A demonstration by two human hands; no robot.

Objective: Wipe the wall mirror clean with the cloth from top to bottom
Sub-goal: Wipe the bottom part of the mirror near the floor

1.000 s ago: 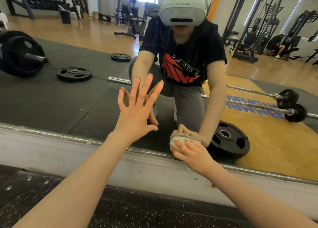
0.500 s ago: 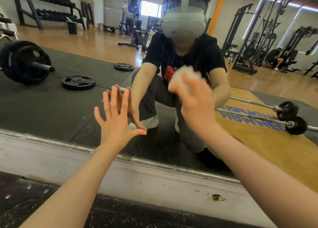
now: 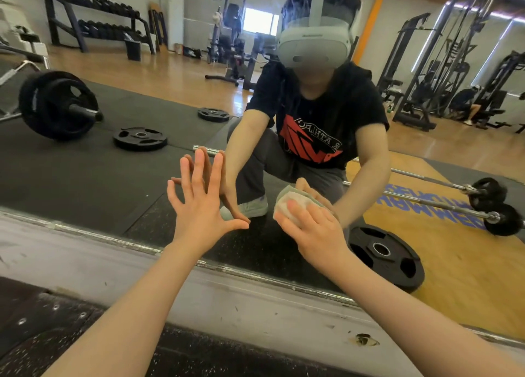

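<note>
A: What takes up most of the view?

B: The wall mirror (image 3: 93, 172). It fills everything above its metal bottom edge (image 3: 119, 241), and that edge sits on a scuffed grey ledge (image 3: 255, 300). The glass reflects a gym floor and a crouching person in a headset.

A: And in the reflection, lower down?

B: A black weight plate (image 3: 397, 260) lies flat at the lower right, with a loaded barbell (image 3: 480, 206) behind it.

A: The hands?

B: The left hand (image 3: 199, 206) is flat on the glass, fingers straight and spread. The right hand (image 3: 312, 229) presses on the pale cloth (image 3: 287, 203), fingers lying over it and holding it against the lower part of the mirror, just above the bottom edge.
</note>
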